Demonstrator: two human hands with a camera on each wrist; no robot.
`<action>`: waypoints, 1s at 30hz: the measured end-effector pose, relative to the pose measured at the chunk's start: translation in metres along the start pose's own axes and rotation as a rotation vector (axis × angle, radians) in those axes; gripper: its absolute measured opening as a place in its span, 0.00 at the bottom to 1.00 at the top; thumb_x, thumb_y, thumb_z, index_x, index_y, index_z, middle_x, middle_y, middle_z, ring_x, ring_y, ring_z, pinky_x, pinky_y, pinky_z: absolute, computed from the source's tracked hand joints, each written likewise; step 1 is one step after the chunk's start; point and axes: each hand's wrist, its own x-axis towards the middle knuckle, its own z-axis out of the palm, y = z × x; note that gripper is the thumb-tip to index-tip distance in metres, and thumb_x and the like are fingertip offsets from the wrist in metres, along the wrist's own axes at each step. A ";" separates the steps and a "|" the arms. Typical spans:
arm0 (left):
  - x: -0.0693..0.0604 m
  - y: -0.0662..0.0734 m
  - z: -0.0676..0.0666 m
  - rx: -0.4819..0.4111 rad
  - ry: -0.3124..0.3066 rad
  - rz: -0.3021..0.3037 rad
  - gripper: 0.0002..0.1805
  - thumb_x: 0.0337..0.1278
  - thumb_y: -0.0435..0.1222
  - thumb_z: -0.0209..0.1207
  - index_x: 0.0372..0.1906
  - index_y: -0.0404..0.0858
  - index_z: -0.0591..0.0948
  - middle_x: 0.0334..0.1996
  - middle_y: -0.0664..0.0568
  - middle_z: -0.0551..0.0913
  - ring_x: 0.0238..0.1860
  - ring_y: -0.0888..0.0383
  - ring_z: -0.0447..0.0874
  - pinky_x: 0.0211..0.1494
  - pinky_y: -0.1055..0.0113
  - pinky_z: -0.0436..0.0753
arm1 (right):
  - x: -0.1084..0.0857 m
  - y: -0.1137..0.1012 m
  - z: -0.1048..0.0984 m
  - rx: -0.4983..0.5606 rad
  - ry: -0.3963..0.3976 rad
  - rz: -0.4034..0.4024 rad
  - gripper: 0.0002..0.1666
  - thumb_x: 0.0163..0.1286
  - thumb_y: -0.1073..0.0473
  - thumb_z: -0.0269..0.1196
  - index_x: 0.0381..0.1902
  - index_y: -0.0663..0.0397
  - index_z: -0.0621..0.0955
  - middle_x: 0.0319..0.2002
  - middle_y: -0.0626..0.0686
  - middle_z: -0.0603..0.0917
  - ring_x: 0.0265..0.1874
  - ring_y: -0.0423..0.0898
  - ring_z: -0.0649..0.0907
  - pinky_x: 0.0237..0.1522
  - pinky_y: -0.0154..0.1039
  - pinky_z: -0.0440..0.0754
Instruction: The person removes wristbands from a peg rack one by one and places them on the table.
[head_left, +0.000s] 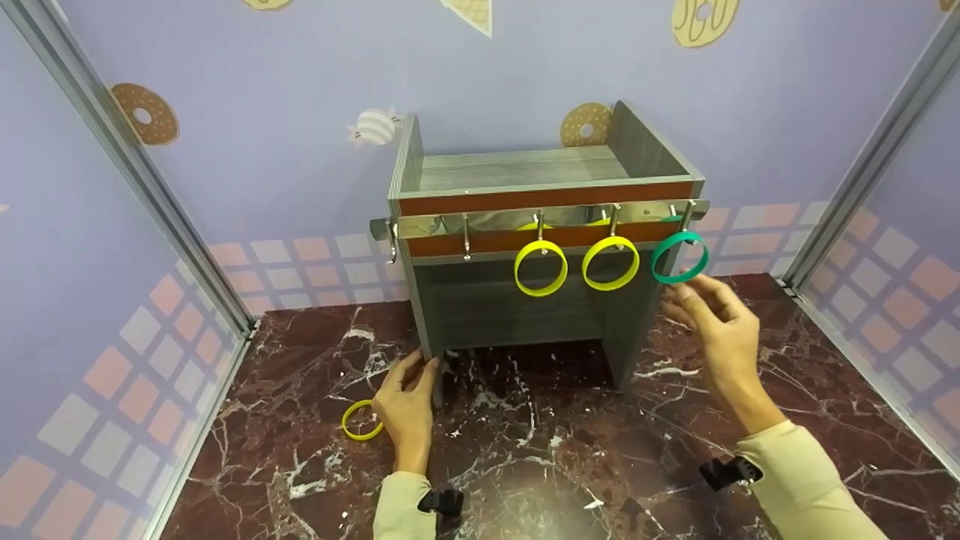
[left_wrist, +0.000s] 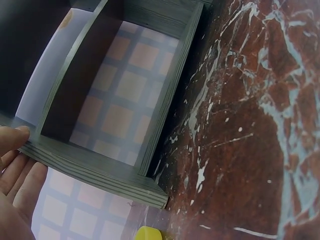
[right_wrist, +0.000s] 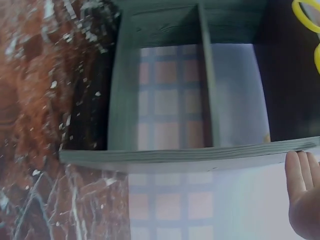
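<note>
A small grey wooden shelf (head_left: pixel 517 187) stands upright, a metal hook rail (head_left: pixel 495 223) fixed across its front. Two yellow rings (head_left: pixel 540 291) and a teal ring (head_left: pixel 705 259) hang from the rail's hooks. My left hand (head_left: pixel 406 405) holds the lower left side panel (left_wrist: pixel 100 172), thumb at its front edge and fingers along its outer face. My right hand (head_left: pixel 724 326) is raised beside the right side panel (right_wrist: pixel 190 156), just below the teal ring; in the right wrist view its straight fingers (right_wrist: pixel 296 172) touch the panel's edge. The right thumb is hidden there.
Another yellow ring (head_left: pixel 361 437) lies on the dark red marbled tabletop (head_left: pixel 525 465), left of my left hand. The two leftmost hooks (head_left: pixel 466 238) carry no ring. Patterned walls (head_left: pixel 300 172) with metal corner posts (head_left: pixel 150 172) enclose the back and sides.
</note>
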 end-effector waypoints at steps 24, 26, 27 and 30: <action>-0.004 0.035 0.003 0.034 0.020 0.046 0.11 0.52 0.18 0.74 0.43 0.22 0.89 0.39 0.32 0.89 0.41 0.34 0.91 0.44 0.64 0.91 | 0.011 -0.050 0.015 0.315 0.089 -0.045 0.13 0.69 0.78 0.68 0.49 0.83 0.82 0.41 0.70 0.88 0.39 0.56 0.90 0.44 0.45 0.91; -0.004 0.029 0.004 0.026 0.022 0.043 0.12 0.52 0.18 0.74 0.43 0.21 0.89 0.38 0.31 0.89 0.41 0.33 0.91 0.44 0.69 0.90 | 0.011 -0.056 0.017 0.330 0.086 -0.059 0.13 0.69 0.78 0.68 0.49 0.83 0.81 0.41 0.70 0.88 0.38 0.56 0.90 0.43 0.44 0.91; -0.003 0.025 0.004 0.024 0.025 0.042 0.12 0.52 0.18 0.74 0.43 0.21 0.89 0.38 0.31 0.89 0.41 0.32 0.91 0.44 0.71 0.89 | 0.011 -0.059 0.017 0.341 0.086 -0.064 0.13 0.68 0.78 0.68 0.48 0.83 0.81 0.41 0.71 0.87 0.37 0.56 0.90 0.43 0.44 0.91; -0.001 0.009 0.006 0.027 0.033 0.045 0.12 0.52 0.18 0.75 0.43 0.23 0.89 0.38 0.32 0.89 0.40 0.33 0.91 0.43 0.76 0.88 | 0.010 -0.066 0.017 0.371 0.086 -0.083 0.14 0.68 0.80 0.68 0.49 0.85 0.80 0.41 0.72 0.86 0.37 0.57 0.90 0.41 0.44 0.92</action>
